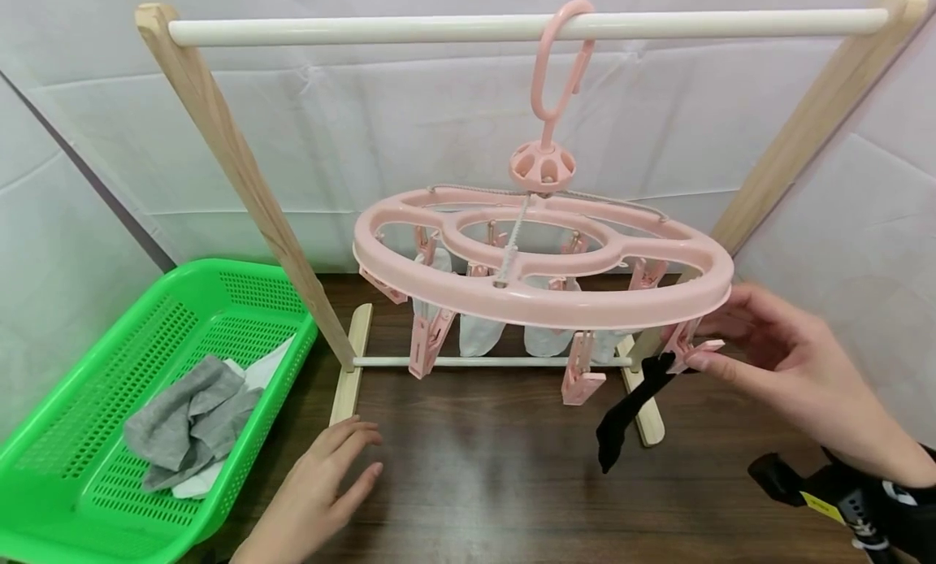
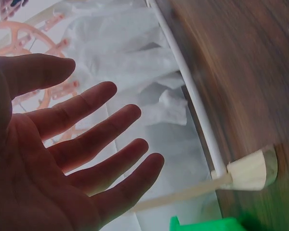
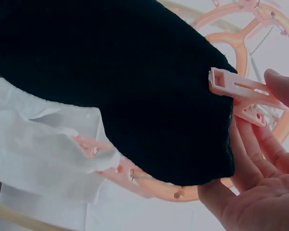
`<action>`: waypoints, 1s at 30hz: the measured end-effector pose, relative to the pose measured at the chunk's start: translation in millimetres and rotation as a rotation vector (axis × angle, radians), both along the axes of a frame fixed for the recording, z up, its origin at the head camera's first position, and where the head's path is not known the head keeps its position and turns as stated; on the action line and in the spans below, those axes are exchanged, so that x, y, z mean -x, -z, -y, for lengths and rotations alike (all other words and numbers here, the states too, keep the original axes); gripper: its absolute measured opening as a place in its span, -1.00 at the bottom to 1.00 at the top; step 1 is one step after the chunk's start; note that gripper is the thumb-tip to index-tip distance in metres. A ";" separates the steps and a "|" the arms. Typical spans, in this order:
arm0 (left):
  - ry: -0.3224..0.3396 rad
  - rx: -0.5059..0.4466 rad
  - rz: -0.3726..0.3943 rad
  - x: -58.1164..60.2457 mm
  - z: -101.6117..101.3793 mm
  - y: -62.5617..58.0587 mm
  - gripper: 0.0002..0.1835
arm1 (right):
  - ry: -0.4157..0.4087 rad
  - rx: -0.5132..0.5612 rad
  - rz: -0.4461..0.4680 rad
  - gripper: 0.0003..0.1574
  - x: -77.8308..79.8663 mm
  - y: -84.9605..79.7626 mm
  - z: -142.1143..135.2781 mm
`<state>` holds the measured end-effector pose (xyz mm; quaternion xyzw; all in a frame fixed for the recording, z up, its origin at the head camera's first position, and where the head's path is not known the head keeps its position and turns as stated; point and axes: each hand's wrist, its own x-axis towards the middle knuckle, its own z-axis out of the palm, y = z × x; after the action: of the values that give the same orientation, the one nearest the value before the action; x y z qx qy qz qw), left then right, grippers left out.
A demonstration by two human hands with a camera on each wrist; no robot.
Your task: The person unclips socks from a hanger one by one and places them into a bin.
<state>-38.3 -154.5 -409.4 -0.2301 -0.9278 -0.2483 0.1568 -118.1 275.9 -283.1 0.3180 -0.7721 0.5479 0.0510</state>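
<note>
A pink oval drying hanger (image 1: 512, 304) hangs by its hook, with several pink clothes pegs below its ring. At its right end my right hand (image 1: 790, 361) has its thumb and fingers around a clothes peg (image 3: 241, 89). That peg grips the edge of a black sock (image 3: 149, 96), which dangles down to the left in the head view. My left hand (image 1: 314, 491) holds nothing; its fingers are spread and relaxed, low over the dark table in front of the stand. White socks (image 1: 478, 332) hang from pegs at the back of the hanger.
A white rod (image 1: 366, 29) on wooden posts (image 1: 241, 166) carries the hanger. On the left stands a green basket (image 1: 241, 458) with a grey cloth (image 1: 190, 418) and white pieces inside. A lower white bar (image 1: 395, 362) joins the stand's feet above the dark wooden table (image 1: 468, 483).
</note>
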 end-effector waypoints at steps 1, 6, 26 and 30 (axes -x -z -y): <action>0.006 -0.005 0.001 0.3 -2.7 0.5 -0.69 | -0.011 0.009 0.001 -0.39 -1.1 0.2 1.9; 0.052 -0.042 -0.013 3.5 -17.1 2.7 -0.69 | -0.057 0.026 0.025 -0.33 -8.3 0.0 13.3; 0.197 -0.211 0.099 12.4 -63.2 9.6 -0.62 | -0.195 0.201 0.043 -0.33 -15.8 15.1 55.9; 0.242 -0.200 0.094 16.3 -68.0 6.7 -0.50 | -0.182 0.187 0.075 -0.41 -16.0 18.4 67.9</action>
<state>-54.5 -86.5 -416.1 -0.3115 -0.8702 -0.3673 0.1041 -102.1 208.1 -301.6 0.3600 -0.6868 0.6314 0.0018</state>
